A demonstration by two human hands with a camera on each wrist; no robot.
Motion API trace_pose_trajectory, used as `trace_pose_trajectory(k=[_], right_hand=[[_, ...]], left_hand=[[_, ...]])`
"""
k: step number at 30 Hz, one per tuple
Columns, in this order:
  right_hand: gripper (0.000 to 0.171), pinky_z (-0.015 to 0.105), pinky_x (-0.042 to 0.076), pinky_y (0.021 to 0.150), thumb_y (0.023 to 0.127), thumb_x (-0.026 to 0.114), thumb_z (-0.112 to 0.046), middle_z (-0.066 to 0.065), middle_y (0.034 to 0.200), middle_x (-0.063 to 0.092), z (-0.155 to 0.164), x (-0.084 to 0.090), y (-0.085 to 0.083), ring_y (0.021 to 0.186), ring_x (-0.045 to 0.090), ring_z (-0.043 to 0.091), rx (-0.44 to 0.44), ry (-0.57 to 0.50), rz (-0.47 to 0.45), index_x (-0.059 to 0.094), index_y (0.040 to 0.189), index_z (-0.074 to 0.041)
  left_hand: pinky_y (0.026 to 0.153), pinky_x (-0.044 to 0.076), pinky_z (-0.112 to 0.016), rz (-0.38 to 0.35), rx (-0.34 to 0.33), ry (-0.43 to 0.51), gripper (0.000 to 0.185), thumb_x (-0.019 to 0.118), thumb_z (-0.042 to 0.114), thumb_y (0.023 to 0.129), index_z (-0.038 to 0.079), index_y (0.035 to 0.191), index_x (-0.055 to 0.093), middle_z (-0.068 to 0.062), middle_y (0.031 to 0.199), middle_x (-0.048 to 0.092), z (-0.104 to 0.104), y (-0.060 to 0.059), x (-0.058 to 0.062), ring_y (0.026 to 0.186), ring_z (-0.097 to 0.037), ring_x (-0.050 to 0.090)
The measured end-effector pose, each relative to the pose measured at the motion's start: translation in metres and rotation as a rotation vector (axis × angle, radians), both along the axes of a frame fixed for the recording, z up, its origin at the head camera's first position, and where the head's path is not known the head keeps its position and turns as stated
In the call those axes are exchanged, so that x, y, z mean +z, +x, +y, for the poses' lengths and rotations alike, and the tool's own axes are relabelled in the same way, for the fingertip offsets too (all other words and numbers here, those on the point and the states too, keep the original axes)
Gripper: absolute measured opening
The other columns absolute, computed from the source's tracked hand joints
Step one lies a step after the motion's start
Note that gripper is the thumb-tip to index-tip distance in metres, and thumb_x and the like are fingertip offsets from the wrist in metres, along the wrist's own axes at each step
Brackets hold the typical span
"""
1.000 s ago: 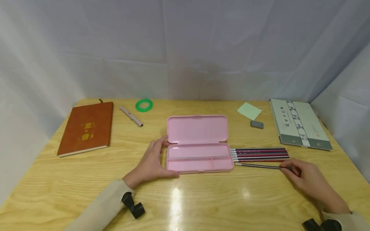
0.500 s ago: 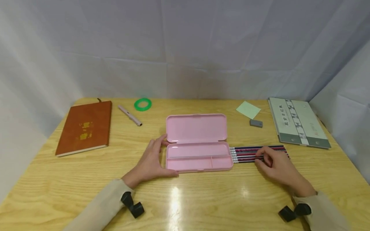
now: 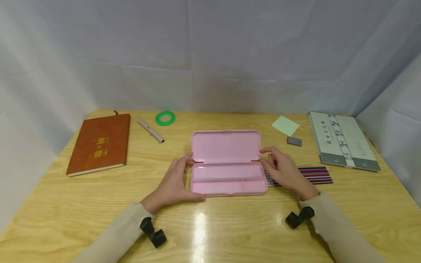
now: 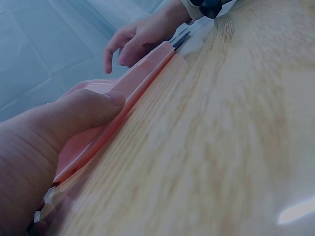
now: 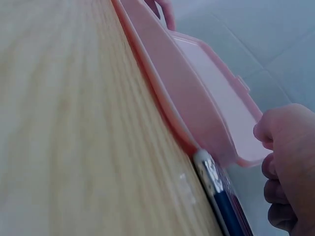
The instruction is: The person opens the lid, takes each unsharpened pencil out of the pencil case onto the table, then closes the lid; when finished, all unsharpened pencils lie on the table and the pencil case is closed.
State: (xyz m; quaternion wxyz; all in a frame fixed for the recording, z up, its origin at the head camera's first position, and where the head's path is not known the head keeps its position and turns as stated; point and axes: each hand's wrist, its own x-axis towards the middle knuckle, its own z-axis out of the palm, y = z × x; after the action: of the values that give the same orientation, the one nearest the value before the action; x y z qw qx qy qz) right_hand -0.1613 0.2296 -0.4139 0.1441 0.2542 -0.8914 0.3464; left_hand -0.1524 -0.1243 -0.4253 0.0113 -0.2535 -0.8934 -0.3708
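Head: open pink case (image 3: pixel 227 160) mid-bench (image 3: pixel 210 226). Left hand (image 3: pixel 175 182) at its 9 o'clock end, thumb and fingers braced on it. Right hand (image 3: pixel 283 170) at 3 o'clock, fingers loosely spread over pencils (image 3: pixel 315 174), gripping nothing.
L wrist: thumb (image 4: pixel 83 110) on case rim (image 4: pixel 123 98).
R wrist: pencil ends (image 5: pixel 216 189) touch case (image 5: pixel 182 93).

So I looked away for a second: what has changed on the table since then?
The right hand let go of the single pencil, pushed it against the row of pencils, then moved left to the pink case's right end, above the pencils. The left hand stayed at the case's left end, case open.
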Motion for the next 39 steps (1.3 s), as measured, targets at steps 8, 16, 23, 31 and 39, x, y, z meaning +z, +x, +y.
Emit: trace_pose_trajectory(k=[8,16,23,31,39], right_hand=[[0.017,0.021,0.034,0.049,0.084,0.069,-0.008,-0.01,0.059,0.043,-0.02,0.007,-0.013,0.05,0.034,0.0,0.037,0.019,0.054,0.065,0.1,-0.006],[0.01,0.022,0.043,0.064,0.081,0.075,-0.028,-0.011,0.074,0.056,-0.032,0.018,-0.001,0.068,0.048,0.004,0.235,0.299,-0.085,0.07,0.084,-0.019],[0.008,0.022,0.041,0.063,0.085,0.071,-0.023,-0.01,0.071,0.053,-0.039,0.025,-0.001,0.068,0.046,0.005,0.259,0.37,-0.191,0.068,0.079,-0.019],[0.003,0.022,0.043,0.063,0.089,0.068,-0.011,-0.005,0.078,0.058,-0.033,0.029,-0.003,0.07,0.047,0.006,0.31,0.256,-0.331,0.065,0.088,-0.011],[0.015,0.023,0.044,0.062,0.084,0.07,0.0,-0.004,0.086,0.064,-0.006,0.027,0.009,0.071,0.047,0.001,0.284,0.146,-0.126,0.071,0.094,-0.011]], left_hand=[[0.088,0.043,-0.037,-0.01,0.005,-0.005,0.131,0.092,0.05,0.048,0.006,0.151,0.022,-0.003,0.126,0.053,-0.001,0.0,0.001,0.104,-0.017,0.043],[0.088,0.043,-0.037,-0.008,0.004,0.0,0.132,0.091,0.051,0.048,0.007,0.151,0.022,-0.003,0.126,0.054,0.001,0.0,0.001,0.105,-0.017,0.043],[0.086,0.042,-0.036,-0.017,0.006,-0.01,0.131,0.091,0.051,0.049,0.006,0.151,0.022,-0.004,0.125,0.054,0.0,0.0,0.001,0.103,-0.017,0.043],[0.087,0.042,-0.036,-0.014,0.001,-0.006,0.131,0.091,0.051,0.049,0.006,0.151,0.021,-0.004,0.126,0.054,0.003,-0.001,0.001,0.103,-0.017,0.043],[0.087,0.042,-0.037,-0.02,0.016,-0.008,0.134,0.091,0.053,0.047,0.007,0.151,0.022,-0.002,0.125,0.053,0.002,0.0,0.001,0.104,-0.016,0.043]])
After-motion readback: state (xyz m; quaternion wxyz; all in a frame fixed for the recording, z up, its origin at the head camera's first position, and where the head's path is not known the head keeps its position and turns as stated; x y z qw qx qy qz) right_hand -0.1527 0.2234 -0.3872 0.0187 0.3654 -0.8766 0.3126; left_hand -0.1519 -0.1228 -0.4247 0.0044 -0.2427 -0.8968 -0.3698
